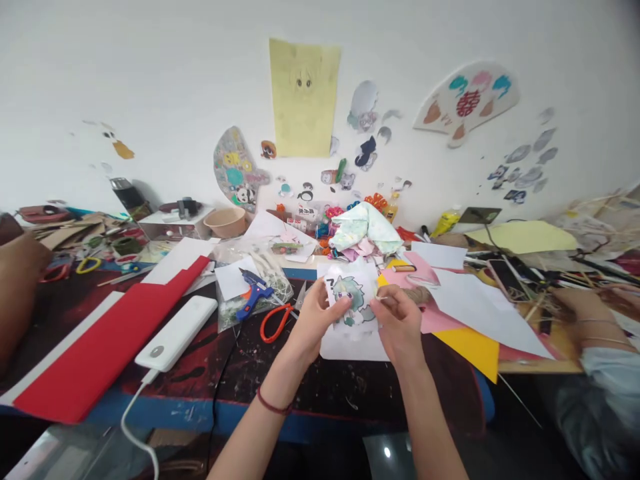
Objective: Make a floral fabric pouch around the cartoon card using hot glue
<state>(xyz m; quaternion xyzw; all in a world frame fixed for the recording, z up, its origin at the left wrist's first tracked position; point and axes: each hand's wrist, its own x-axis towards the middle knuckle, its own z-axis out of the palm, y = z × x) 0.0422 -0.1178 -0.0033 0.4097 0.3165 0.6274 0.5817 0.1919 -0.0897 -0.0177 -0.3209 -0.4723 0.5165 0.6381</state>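
Note:
Between my hands is a white sheet with a drawing of a green-haired cartoon character and dark marks at its upper left. My left hand grips its left side, thumb across the front and the other fingers partly hidden. At the right side my right hand pinches the sheet's edge between thumb and finger. Below the drawing shows a plain white paper. Left of my hands are scissors with orange handles and a blue hot glue gun.
A white power bank with a cable lies beside red folded paper on the left. Pink, yellow and white sheets overlap on the right. Another person's arm is at far left, and another person's hand at far right.

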